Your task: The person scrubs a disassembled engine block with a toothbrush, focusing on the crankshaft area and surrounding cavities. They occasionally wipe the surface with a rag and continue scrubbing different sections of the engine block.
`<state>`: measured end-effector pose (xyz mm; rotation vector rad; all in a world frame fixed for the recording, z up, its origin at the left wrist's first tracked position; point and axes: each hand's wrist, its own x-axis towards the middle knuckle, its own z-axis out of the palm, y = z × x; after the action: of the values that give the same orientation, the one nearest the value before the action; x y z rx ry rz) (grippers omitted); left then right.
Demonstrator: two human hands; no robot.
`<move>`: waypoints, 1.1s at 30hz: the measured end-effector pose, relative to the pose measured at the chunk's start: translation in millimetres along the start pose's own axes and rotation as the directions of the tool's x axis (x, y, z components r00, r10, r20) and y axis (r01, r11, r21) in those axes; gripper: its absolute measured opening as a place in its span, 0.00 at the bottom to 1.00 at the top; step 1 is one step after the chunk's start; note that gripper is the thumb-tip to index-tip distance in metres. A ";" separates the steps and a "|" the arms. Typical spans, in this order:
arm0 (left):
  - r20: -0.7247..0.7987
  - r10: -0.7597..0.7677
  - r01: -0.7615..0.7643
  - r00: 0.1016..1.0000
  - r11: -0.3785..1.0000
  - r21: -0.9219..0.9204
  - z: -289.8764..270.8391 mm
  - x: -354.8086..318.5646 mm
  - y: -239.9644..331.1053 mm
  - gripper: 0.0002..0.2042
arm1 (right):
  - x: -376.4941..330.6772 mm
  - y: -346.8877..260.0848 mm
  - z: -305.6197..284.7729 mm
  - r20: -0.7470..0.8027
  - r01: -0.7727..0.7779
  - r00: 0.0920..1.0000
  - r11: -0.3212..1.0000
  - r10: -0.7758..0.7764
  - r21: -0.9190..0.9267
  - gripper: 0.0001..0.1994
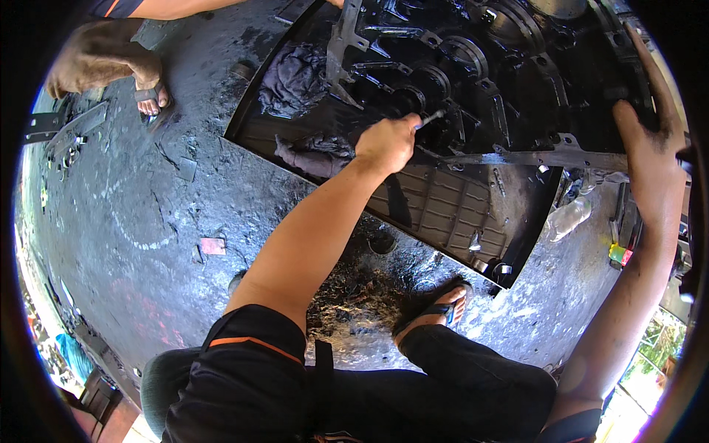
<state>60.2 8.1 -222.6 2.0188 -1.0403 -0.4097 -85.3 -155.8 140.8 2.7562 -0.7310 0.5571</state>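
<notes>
The left hand (388, 144), just past 12 o'clock from the centre of view, has its fingers closed round a slim pale-tipped tool (436, 117); its exact kind is too small to tell. The tool points toward 2 o'clock among the half-round bearing saddles (465, 53) of the engine block (550, 81), which fills the area from 12 to 2 o'clock.

The right hand (656, 140), toward 3 o'clock, has thumb and fingers spread at the block's edge; whether they press on it I cannot tell.

Good handling here would likely mean short, controlled strokes from the wrist, with the tip kept off the curved saddle faces, which could scratch. The metal looks oily, so a firm grip matters, and the dark rag (295, 81) at 11 o'clock could wipe the fingers. The right hand is best set flat and clear of sharp edges. Anything dropped might land in the metal tray (443, 210) below, near the loose metal ring (502, 269) toward 4 o'clock.
</notes>
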 end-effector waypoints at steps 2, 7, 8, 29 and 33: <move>-0.199 -0.007 0.005 0.980 1.000 -0.011 -2.4 -3.9 1.7 0.07 | 0.7 -0.4 0.0 0.005 -0.002 1.000 1.000 0.002 0.016 0.30; 0.098 -0.059 0.047 0.993 0.992 0.118 -9.4 -13.2 19.2 0.09 | 2.2 -1.2 -0.3 -0.013 0.029 1.000 0.999 -0.029 0.018 0.30; -0.019 -0.095 0.096 0.995 0.995 0.034 -10.8 -11.8 22.7 0.11 | 3.0 -1.7 -0.1 -0.010 0.033 0.999 0.999 -0.033 0.025 0.31; 0.200 -0.316 0.368 0.927 0.676 -0.639 48.1 -62.1 55.1 0.13 | 5.8 -4.2 -6.2 0.070 0.044 0.996 0.988 -0.054 0.147 0.33; -0.006 -0.534 0.450 0.845 0.719 -0.530 43.2 -82.2 63.5 0.10 | 8.0 -3.5 -7.0 0.076 0.044 0.995 0.985 -0.057 0.167 0.34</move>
<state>-49.0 29.7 -205.8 1.7680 -0.2163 -0.7096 -79.2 -153.9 150.0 2.9566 -0.6573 0.5203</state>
